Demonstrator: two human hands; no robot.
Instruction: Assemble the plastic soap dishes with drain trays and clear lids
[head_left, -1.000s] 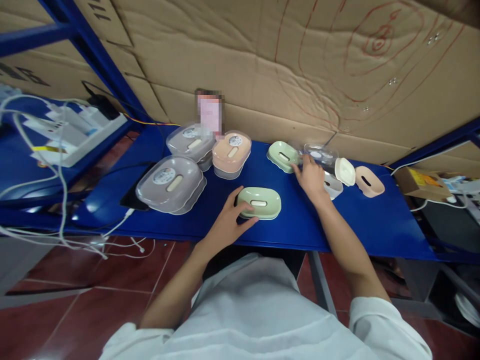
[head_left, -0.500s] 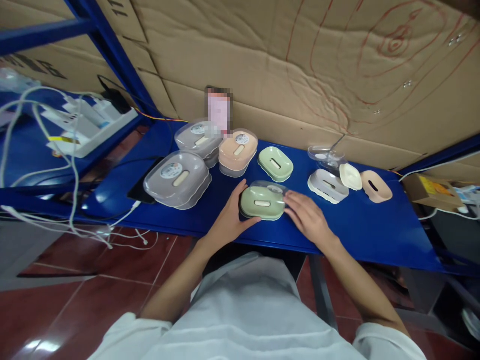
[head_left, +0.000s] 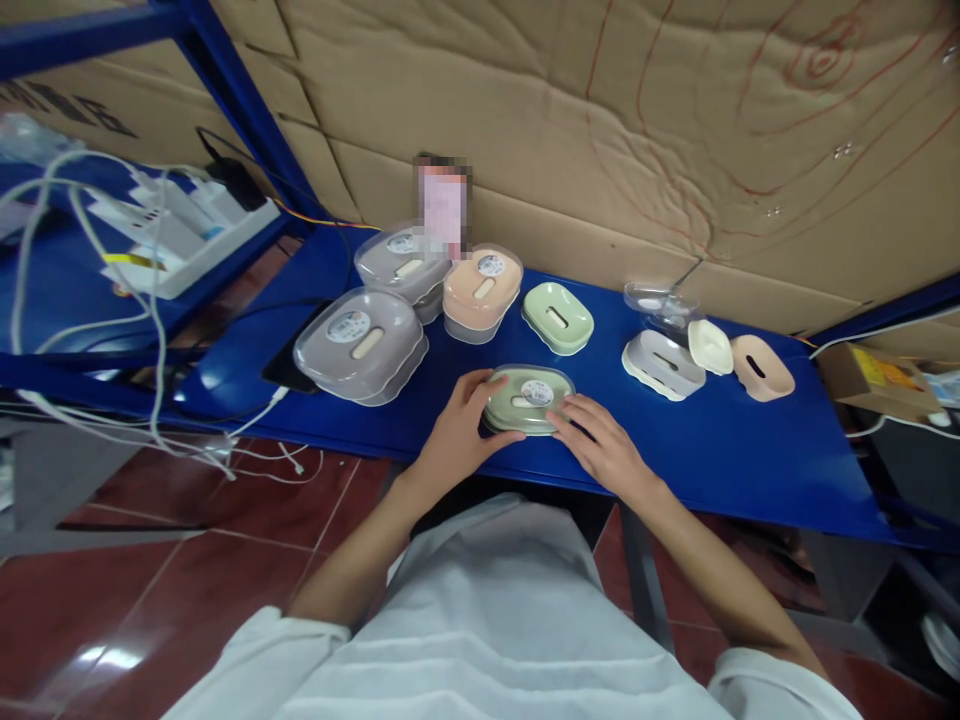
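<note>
Between my two hands, near the front edge of the blue table, sits a green soap box (head_left: 517,420) under a clear lid (head_left: 537,393) with a round label. My left hand (head_left: 469,420) wraps round its left end, thumb at the front and fingers behind. At the right end, my right hand (head_left: 604,445) rests its fingers on the lid's edge and side. Behind them lies another green soap dish (head_left: 557,318) without a lid. To the left stand lidded grey soap boxes (head_left: 360,350) and a lidded peach one (head_left: 482,290).
On the right are a grey soap dish (head_left: 666,362), a cream tray (head_left: 710,347), a peach tray (head_left: 763,368) and a clear lid (head_left: 660,303). A phone (head_left: 445,208) leans against the cardboard (head_left: 540,130). White cables and a power strip (head_left: 202,250) lie left.
The clear lid, earlier tilted at the back of the green box, now lies over its top. My right hand has moved slightly inward with it.
</note>
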